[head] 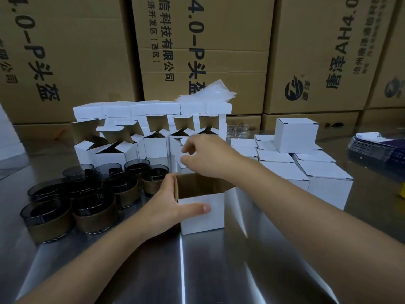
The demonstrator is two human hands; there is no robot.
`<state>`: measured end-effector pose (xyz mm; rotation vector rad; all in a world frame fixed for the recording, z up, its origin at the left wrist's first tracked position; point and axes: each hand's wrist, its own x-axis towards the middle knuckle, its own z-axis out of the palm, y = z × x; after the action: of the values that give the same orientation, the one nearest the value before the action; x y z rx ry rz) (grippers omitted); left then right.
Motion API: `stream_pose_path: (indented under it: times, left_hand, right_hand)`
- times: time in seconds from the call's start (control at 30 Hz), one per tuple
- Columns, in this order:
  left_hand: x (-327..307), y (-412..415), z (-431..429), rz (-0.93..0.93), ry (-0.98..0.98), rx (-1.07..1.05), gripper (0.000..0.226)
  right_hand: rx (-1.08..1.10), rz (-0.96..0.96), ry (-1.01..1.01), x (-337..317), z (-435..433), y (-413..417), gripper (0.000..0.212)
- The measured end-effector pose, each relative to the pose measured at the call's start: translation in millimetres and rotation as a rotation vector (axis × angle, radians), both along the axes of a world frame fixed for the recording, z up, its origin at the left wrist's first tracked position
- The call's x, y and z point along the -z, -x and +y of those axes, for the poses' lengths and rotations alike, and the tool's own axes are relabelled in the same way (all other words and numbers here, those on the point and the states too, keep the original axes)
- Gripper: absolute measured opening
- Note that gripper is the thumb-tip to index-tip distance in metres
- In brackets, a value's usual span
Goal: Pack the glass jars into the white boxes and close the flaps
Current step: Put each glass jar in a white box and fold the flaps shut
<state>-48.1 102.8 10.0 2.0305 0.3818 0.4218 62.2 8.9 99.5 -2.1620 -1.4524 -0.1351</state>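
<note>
**Jars and boxes on a steel worktop**

Dark glass jars point(87, 194) cluster at left on the shiny steel worktop point(219, 270). At centre the left hand point(166, 205) grips the open white box point(210, 222). The right hand point(208, 156) hovers above it, fingers point(190, 148) curled; whether they hold anything is unclear. At right sit closed white boxes point(324, 172). Brown cartons point(197, 51) wall the room behind.

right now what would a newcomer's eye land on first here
At centre, the left hand grips an open white box while the right hand reaches over its far side. Left of it sits a cluster of dark glass jars; closed white boxes stack up on the right, brown cartons behind.
</note>
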Motion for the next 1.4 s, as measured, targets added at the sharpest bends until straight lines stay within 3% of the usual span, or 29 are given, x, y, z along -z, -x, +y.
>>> stream_pose_path:
  times: [0.17, 0.47, 0.6, 0.83, 1.0, 1.17, 1.27, 1.4]
  left_hand:
    - [0, 0, -1, -0.033, -0.092, 0.014, 0.124]
    - [-2, 0, -10, 0.02, -0.193, 0.025, 0.126]
    - [0, 0, -9, 0.02, -0.174, 0.029, 0.125]
    - [-1, -3, -11, -0.024, -0.107, 0.086, 0.103]
    - [-1, -3, -11, -0.007, -0.138, 0.072, 0.111]
    - [-1, -3, -12, -0.039, -0.132, 0.084, 0.11]
    - [-1, -1, -12, -0.058, -0.122, 0.093, 0.111]
    - [-1, 0, -11, -0.037, -0.085, 0.087, 0.101]
  right_hand:
    - [-0.188, 0.028, 0.188, -1, 32, 10, 0.033]
    - [-0.147, 0.014, 0.457, 1, 53, 14, 0.037]
    - [-0.169, 0.075, 0.364, 6, 54, 14, 0.032]
    - [-0.047, -0.121, 0.375, 17, 67, 11, 0.025]
    - [-0.018, 0.059, 0.377, 25, 69, 5, 0.026]
    - [-0.064, 0.009, 0.337, 26, 65, 6, 0.028]
    - [-0.064, 0.089, 0.25, 23, 57, 5, 0.029]
    - [0.003, 0.308, -0.013, 11, 44, 0, 0.027]
